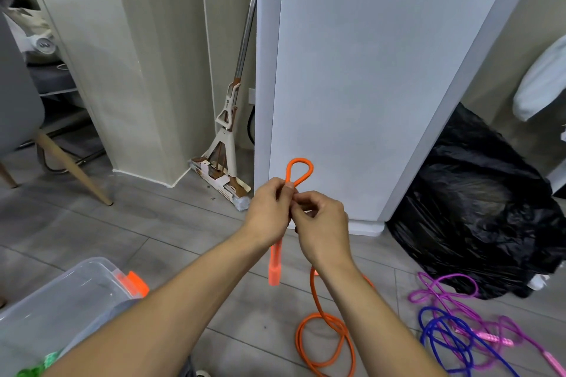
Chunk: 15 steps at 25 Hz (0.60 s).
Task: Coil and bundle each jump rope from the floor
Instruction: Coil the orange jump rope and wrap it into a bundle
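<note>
Bright orange jump rope (pixel 327 319), magenta rope (pixel 494 337), blue rope (pixel 438 320), black bag (pixel 474 208), grey wood-grain floor (pixel 122 223), clear box (pixel 61 300) with orange latch (pixel 136 283).

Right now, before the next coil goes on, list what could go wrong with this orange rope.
1. The small loop above the left hand and right hand is held only by a fingertip grip, so it may spring open.
2. The orange rope trails in loose rings on the floor, and pulling it up could kink or knot it.
3. The blue and pink ropes lie close beside it and might snag.
</note>
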{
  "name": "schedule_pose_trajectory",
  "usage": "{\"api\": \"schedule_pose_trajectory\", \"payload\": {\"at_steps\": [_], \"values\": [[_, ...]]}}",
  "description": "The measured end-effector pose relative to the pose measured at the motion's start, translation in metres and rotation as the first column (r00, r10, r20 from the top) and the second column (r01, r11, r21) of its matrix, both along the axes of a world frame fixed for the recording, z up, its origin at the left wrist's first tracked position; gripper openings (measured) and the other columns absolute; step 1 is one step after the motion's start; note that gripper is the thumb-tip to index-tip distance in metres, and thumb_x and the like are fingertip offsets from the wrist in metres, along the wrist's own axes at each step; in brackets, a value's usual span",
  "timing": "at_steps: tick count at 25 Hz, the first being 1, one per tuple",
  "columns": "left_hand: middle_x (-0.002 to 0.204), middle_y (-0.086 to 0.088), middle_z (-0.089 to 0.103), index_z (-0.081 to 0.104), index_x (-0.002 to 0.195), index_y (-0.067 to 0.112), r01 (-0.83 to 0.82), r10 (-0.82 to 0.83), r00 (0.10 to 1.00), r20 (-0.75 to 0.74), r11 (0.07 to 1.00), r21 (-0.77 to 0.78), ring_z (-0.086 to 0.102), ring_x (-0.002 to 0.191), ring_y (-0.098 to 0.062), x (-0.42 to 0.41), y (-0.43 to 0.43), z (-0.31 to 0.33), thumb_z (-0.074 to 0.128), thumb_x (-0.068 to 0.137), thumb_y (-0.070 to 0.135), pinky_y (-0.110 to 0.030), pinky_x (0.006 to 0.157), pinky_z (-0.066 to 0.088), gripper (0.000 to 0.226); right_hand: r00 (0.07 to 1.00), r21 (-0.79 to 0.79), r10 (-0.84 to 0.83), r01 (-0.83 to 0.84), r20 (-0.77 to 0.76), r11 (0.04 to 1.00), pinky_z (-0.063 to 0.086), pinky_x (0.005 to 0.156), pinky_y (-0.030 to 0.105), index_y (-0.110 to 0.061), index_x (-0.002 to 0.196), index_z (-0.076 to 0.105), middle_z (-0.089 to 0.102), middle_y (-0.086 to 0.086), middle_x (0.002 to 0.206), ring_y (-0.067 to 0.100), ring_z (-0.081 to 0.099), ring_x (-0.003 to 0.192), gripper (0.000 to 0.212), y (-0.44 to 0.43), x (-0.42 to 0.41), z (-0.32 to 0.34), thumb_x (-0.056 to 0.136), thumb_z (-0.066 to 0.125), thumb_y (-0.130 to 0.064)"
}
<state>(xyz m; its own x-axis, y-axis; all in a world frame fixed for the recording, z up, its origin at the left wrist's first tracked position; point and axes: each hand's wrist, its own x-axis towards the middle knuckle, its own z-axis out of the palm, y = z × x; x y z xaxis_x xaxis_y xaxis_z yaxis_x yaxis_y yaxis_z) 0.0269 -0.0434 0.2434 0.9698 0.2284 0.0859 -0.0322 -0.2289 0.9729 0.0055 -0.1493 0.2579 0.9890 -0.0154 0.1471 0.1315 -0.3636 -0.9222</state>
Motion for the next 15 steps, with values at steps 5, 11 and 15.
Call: {"api": "schedule_pose_trajectory", "payload": {"at_steps": [5,11,15], "values": [[0.072,-0.007,0.070,0.052,0.096,0.006,-0.112,0.086,0.990,-0.111,0.963,-0.246,0.067,0.068,-0.026,0.014,0.029,0.007,0.033,0.108,0.023,-0.037,0.068,0.056,0.029,0.978,-0.186,0.187,-0.201,-0.090,0.962,0.050,0.060,0.027,-0.028,0.094,0.070,0.073,-0.007,0.073,0.001,0.057,0.052,0.011,-0.003,-0.002,0.001,0.097,0.059,-0.029],[0.050,0.001,0.040,0.042,0.085,0.014,-0.207,0.131,0.978,-0.161,0.565,-0.799,0.036,0.033,-0.010,0.030,0.060,0.021,0.029,0.106,0.016,-0.019,0.039,0.043,0.025,0.848,-0.277,0.373,-0.487,-0.376,0.828,0.044,0.056,0.026,-0.023,0.095,0.074,0.070,-0.002,0.069,0.013,0.049,0.049,0.024,-0.037,0.009,0.004,0.102,0.052,-0.025],[0.061,-0.002,0.037,0.038,0.085,0.016,-0.192,0.136,0.981,-0.137,0.778,-0.598,0.022,0.032,-0.007,0.028,0.061,0.023,0.029,0.105,0.016,-0.013,0.035,0.020,0.023,0.973,-0.504,0.154,-0.221,-0.171,0.835,0.038,0.054,0.019,-0.024,0.089,0.072,0.070,-0.005,0.072,0.004,0.059,0.063,0.017,-0.056,0.016,0.013,0.097,0.060,-0.033]]}}
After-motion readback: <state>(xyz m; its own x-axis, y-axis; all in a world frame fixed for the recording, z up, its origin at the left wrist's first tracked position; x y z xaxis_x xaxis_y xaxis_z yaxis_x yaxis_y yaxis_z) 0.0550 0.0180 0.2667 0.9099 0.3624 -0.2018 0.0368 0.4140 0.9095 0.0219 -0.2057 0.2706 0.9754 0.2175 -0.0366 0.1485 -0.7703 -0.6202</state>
